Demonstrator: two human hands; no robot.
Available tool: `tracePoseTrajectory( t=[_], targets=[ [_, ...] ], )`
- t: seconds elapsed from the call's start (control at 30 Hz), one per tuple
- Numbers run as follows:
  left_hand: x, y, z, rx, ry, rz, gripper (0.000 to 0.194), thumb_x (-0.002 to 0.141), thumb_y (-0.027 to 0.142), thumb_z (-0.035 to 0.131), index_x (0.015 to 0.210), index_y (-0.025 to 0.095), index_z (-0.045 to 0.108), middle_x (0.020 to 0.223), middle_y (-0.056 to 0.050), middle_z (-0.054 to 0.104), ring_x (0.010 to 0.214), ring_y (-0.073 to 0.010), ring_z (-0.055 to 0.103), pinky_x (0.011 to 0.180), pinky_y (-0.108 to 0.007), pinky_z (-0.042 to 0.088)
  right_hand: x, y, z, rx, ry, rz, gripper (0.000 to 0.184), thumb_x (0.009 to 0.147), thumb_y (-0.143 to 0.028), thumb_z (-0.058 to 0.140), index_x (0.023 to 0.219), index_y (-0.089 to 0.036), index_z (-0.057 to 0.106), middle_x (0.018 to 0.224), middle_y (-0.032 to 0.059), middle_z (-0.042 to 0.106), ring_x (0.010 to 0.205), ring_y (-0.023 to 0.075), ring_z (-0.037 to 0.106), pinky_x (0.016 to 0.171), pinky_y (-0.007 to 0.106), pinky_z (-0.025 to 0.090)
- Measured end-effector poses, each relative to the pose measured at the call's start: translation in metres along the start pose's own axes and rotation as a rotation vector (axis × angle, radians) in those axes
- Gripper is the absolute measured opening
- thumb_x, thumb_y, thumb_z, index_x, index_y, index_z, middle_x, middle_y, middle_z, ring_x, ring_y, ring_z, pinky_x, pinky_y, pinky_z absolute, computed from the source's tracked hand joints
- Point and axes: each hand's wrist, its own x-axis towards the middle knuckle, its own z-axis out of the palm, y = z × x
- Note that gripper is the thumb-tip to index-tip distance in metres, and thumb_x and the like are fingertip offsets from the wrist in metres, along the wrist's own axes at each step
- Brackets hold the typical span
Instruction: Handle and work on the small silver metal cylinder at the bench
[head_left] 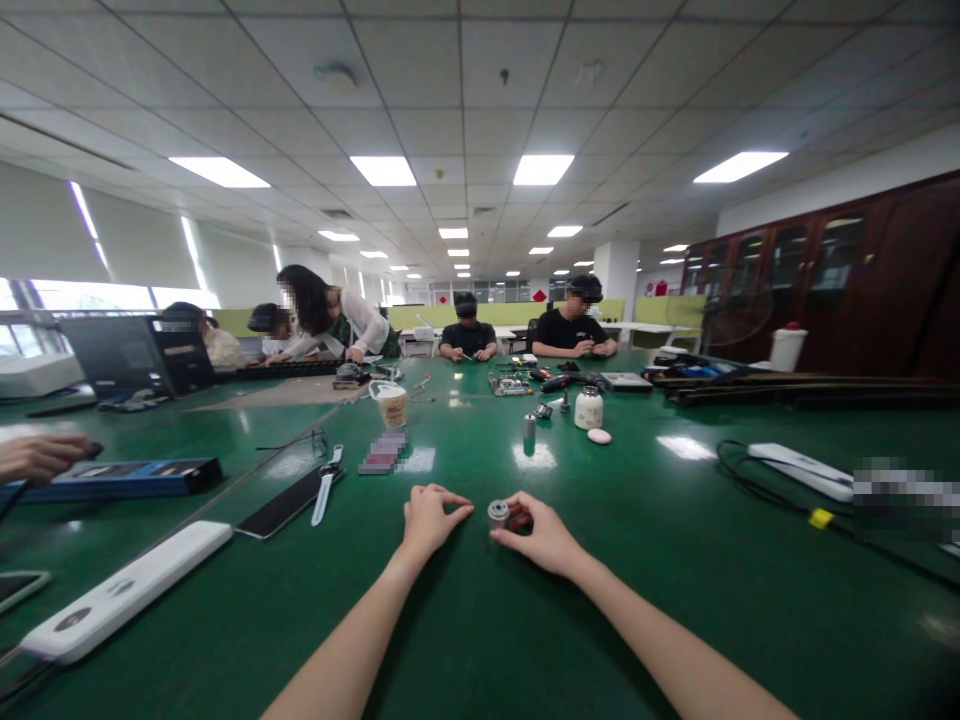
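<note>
Both my hands rest on a green table [570, 620] near its front. My right hand [536, 535] is curled round a small round metal part [499, 513], holding it between thumb and fingers just above the tabletop. My left hand [429, 518] sits a little to the left of that part, its fingers curled and thumb meeting the fingertips in a pinch; whether it holds anything I cannot make out.
Ahead stand a metal cylinder [529, 428], a white jar [589, 408], a pink lid [598, 436] and a paper cup [392, 404]. To the left lie a phone [289, 503], a watch [325, 487], a white power strip [124, 590] and a blue box [112, 478]. Another person's hand [37, 457] is at far left; people sit at the far end.
</note>
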Motion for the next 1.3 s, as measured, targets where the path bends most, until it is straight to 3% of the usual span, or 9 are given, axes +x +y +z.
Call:
tracePoseTrajectory(
  t=[0.13, 0.27, 0.5, 1.1, 1.23, 1.3],
  targets=[
    [-0.001, 0.01, -0.003, -0.078, 0.071, 0.084, 0.018, 0.078, 0.043, 0.065, 0.083, 0.03, 0.077, 0.094, -0.006, 0.07, 0.097, -0.0291, 0.052, 0.085, -0.045, 0.041, 0.0, 0.001, 0.0, 0.005, -0.018, -0.01, 0.031, 0.071, -0.033, 0.073, 0.097, -0.02, 0.062, 0.092, 0.0047, 0.071, 0.083, 0.0194, 0.066, 0.078, 0.034, 0.053],
    [-0.006, 0.033, -0.009, -0.31, 0.173, 0.222, 0.02, 0.086, 0.037, 0.058, 0.088, 0.023, 0.073, 0.093, -0.004, 0.072, 0.094, -0.0219, 0.059, 0.088, -0.037, 0.044, 0.001, 0.002, -0.001, 0.006, -0.025, -0.022, 0.031, 0.072, -0.033, 0.072, 0.098, -0.02, 0.062, 0.091, 0.0039, 0.071, 0.083, 0.0193, 0.066, 0.077, 0.033, 0.052],
    [-0.021, 0.064, -0.014, -0.446, 0.021, 0.312, 0.016, 0.084, 0.033, 0.06, 0.086, 0.021, 0.071, 0.088, -0.004, 0.072, 0.086, -0.0189, 0.064, 0.079, -0.029, 0.048, 0.001, 0.004, 0.0, -0.023, -0.019, -0.036, 0.028, 0.073, -0.031, 0.072, 0.096, -0.02, 0.061, 0.081, 0.0016, 0.069, 0.077, 0.0178, 0.066, 0.072, 0.03, 0.052],
    [-0.021, 0.061, -0.022, -0.385, -0.01, 0.359, 0.021, 0.085, 0.032, 0.057, 0.091, 0.02, 0.073, 0.088, -0.005, 0.072, 0.081, -0.0179, 0.065, 0.076, -0.029, 0.049, 0.001, 0.003, -0.001, -0.006, -0.033, -0.048, 0.035, 0.071, -0.025, 0.07, 0.104, -0.02, 0.059, 0.088, 0.0022, 0.07, 0.08, 0.0174, 0.067, 0.076, 0.031, 0.052],
    [-0.02, 0.06, -0.018, -0.378, -0.008, 0.361, 0.024, 0.087, 0.03, 0.053, 0.098, 0.02, 0.072, 0.096, -0.006, 0.071, 0.088, -0.0185, 0.064, 0.082, -0.029, 0.049, 0.003, 0.001, -0.002, -0.02, 0.031, -0.04, 0.041, 0.07, -0.015, 0.064, 0.11, -0.021, 0.058, 0.095, 0.0024, 0.068, 0.083, 0.0161, 0.066, 0.079, 0.03, 0.052],
    [-0.02, 0.058, -0.015, -0.398, 0.029, 0.319, 0.028, 0.089, 0.029, 0.049, 0.108, 0.02, 0.068, 0.102, -0.006, 0.071, 0.09, -0.018, 0.064, 0.083, -0.029, 0.049, 0.004, -0.003, -0.003, -0.037, 0.088, -0.053, 0.036, 0.074, -0.017, 0.061, 0.11, -0.02, 0.06, 0.096, 0.0033, 0.068, 0.085, 0.0161, 0.065, 0.081, 0.031, 0.051]
  ],
)
